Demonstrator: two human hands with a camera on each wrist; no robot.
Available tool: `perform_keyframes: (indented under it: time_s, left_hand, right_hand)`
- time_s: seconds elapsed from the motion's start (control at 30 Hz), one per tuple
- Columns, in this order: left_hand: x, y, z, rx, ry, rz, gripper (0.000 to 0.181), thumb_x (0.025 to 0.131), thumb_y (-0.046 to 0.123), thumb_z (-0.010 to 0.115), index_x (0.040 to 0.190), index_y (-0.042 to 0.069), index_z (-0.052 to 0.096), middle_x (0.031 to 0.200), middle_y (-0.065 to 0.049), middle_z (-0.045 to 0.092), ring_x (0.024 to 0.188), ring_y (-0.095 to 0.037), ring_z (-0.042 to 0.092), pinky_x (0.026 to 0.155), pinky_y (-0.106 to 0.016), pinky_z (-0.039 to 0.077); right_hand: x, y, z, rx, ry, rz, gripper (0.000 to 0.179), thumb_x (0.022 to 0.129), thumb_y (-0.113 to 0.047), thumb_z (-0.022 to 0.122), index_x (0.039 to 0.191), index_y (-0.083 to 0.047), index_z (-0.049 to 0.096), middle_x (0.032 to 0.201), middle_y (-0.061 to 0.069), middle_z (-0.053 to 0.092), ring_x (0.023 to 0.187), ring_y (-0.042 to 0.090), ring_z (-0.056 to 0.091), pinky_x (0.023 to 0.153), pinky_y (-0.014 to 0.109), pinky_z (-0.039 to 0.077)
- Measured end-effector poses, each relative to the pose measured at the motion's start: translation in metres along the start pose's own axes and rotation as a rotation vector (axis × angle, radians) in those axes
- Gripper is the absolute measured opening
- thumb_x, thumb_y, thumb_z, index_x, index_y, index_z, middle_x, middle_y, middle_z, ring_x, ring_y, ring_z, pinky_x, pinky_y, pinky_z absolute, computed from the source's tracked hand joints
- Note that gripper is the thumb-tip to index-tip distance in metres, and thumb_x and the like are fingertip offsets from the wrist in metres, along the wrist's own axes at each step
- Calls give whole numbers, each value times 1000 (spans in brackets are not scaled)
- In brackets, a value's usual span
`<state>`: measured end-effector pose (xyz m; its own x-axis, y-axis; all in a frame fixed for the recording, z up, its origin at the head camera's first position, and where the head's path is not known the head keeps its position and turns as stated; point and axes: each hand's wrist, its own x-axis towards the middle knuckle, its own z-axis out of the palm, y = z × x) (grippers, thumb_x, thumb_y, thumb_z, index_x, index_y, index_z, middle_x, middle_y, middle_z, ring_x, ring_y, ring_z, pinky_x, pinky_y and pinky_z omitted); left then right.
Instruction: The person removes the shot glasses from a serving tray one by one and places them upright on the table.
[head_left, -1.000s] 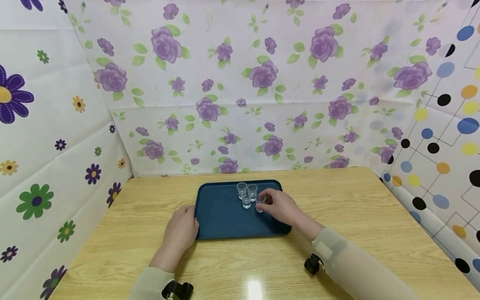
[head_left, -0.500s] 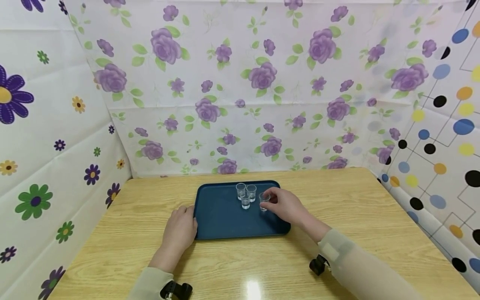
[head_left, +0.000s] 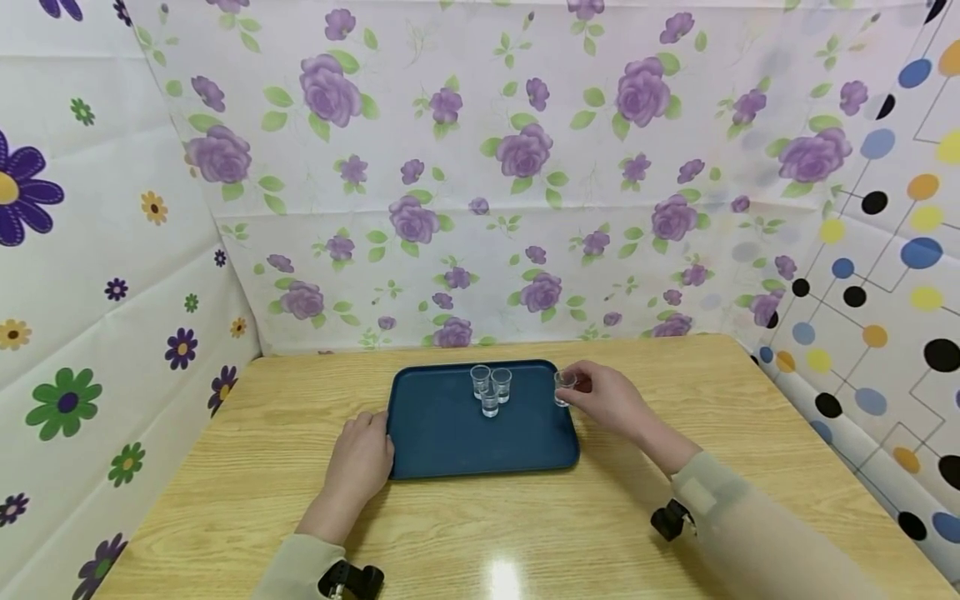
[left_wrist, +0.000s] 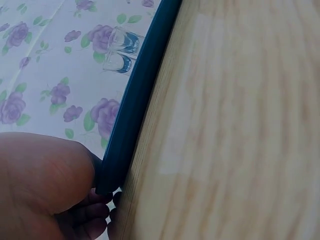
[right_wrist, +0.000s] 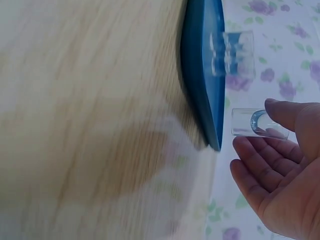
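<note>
Held glass over the right rim of a blue tray, three glasses grouped behind

Tray [head_left: 465,446]: one, dark blue, rectangular, rounded corners; lay flat on the desk [head_left: 450,533], long sides running left to right

Held glass [right_wrist: 249,122]: one, small, clear, thick-based; was upright near the right rim toward the tray's far corner. In the right wrist view its base stood clear of the tray

Right hand [head_left: 611,400]: fingers narrowed on the held glass, thumb to one side and fingertips to the other

Left hand [head_left: 360,454]: at the tray's left edge, near the front corner; fingers and thumb gripped the rim between them

Rear left glass [head_left: 480,382], rear right glass [head_left: 502,384], front glass [head_left: 490,405]: three, small, clear, all upright in a close triangle on the tray, right of its middle and toward the back; whether they touched could not be told

Sleeves [head_left: 757,525]: pale beige, on both arms, a black wrist camera [head_left: 670,520] strapped at each

Back cloth [head_left: 465,250]: white, printed with purple roses and green leaves; hung behind the desk
</note>
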<state>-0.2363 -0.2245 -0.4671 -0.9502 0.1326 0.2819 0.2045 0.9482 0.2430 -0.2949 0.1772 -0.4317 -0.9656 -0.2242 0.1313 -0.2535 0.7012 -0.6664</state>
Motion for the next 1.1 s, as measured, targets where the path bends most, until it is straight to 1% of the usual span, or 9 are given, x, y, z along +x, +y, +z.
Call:
perform_keyframes:
  time_s: [0.17, 0.4, 0.67, 0.8, 0.93, 1.1]
  left_hand:
    - [0, -1, 1, 0, 4, 4, 39, 105, 0, 66, 140, -17, 63, 124, -30, 67, 108, -46, 63, 94, -56, 56]
    - [3, -2, 5, -6, 0, 0, 39, 105, 1, 65, 140, -17, 63, 126, -31, 66, 111, -47, 63, 96, -56, 55]
    - [1, -2, 4, -6, -6, -8, 39, 106, 1, 64, 141, -16, 63, 127, -31, 66, 112, -47, 63, 97, -58, 56]
    - [1, -1, 3, -4, 9, -4, 38, 105, 1, 65, 139, -16, 64, 126, -30, 67, 110, -47, 63, 94, -58, 56]
    - [1, -2, 5, 0, 28, 7, 37, 105, 1, 67, 138, -16, 65, 126, -30, 67, 109, -47, 64, 93, -57, 57]
    - [0, -4, 8, 4, 42, 17, 37, 104, 0, 67, 137, -16, 65, 126, -30, 67, 108, -47, 64, 92, -56, 57]
  right_hand:
    - [2, 13, -12, -20, 18, 1, 35, 109, -32, 74, 133, -7, 72, 116, 6, 74, 105, 24, 71, 92, 49, 59]
    - [3, 35, -24, -50, 48, 26, 31, 109, -32, 74, 128, -7, 72, 117, 10, 75, 107, 28, 71, 94, 53, 58]
    - [5, 60, -34, -74, 63, 63, 37, 109, -33, 73, 131, -4, 71, 122, 16, 75, 112, 35, 71, 94, 55, 58]
    - [5, 69, -38, -72, 64, 74, 37, 110, -32, 72, 132, -2, 71, 123, 18, 74, 113, 37, 71, 93, 55, 58]
    - [5, 77, -42, -68, 60, 90, 40, 110, -33, 71, 133, 0, 69, 124, 20, 73, 114, 39, 70, 93, 56, 58]
    - [7, 86, -44, -62, 58, 118, 45, 110, -36, 70, 136, 1, 67, 128, 22, 71, 117, 40, 68, 96, 57, 57]
